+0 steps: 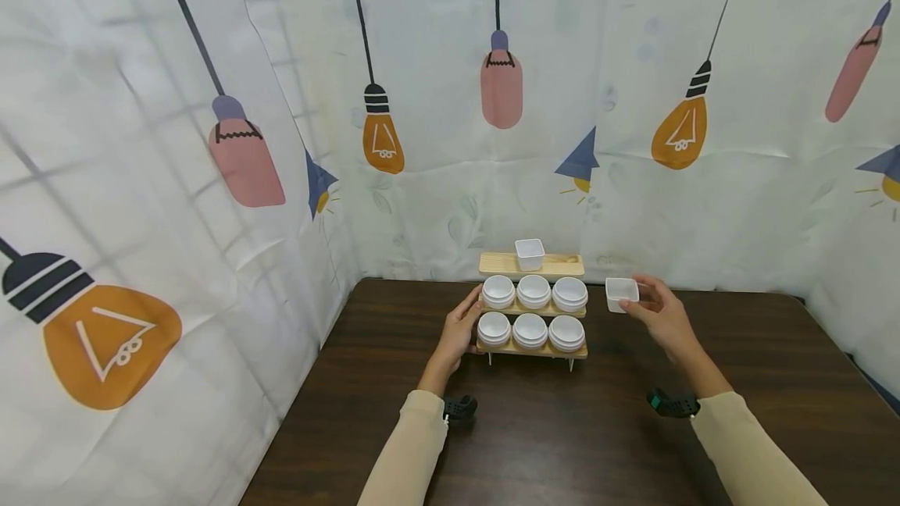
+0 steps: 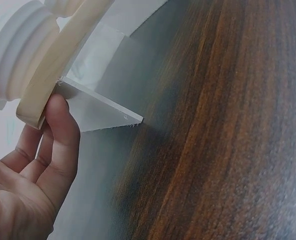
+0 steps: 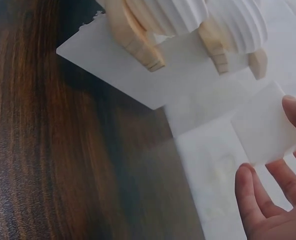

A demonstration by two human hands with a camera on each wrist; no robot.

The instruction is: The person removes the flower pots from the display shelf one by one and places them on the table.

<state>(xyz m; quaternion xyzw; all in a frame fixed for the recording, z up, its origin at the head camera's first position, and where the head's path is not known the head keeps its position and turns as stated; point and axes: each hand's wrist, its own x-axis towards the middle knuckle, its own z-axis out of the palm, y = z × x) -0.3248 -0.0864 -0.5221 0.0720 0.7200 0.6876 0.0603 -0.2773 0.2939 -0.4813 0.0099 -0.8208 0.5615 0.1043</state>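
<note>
A three-tier stand with wooden shelves (image 1: 498, 263) and thin see-through side supports (image 2: 98, 107) stands at the table's far side. My left hand (image 1: 455, 332) grips its left side, with fingers at the end of a lower shelf (image 2: 62, 62) in the left wrist view. White round ribbed cups (image 1: 530, 330) fill the two lower tiers, in rows of three. On the top shelf sits one white square cup (image 1: 530, 254). Just right of the stand, my right hand (image 1: 661, 316) pinches another white square cup (image 3: 265, 125) between thumb and fingers, in the air.
The dark wooden table (image 1: 541, 428) spreads out in front of the stand. Behind it hangs a pale cloth (image 1: 436, 201) printed with lamps and bulbs, which also runs along the left and right sides.
</note>
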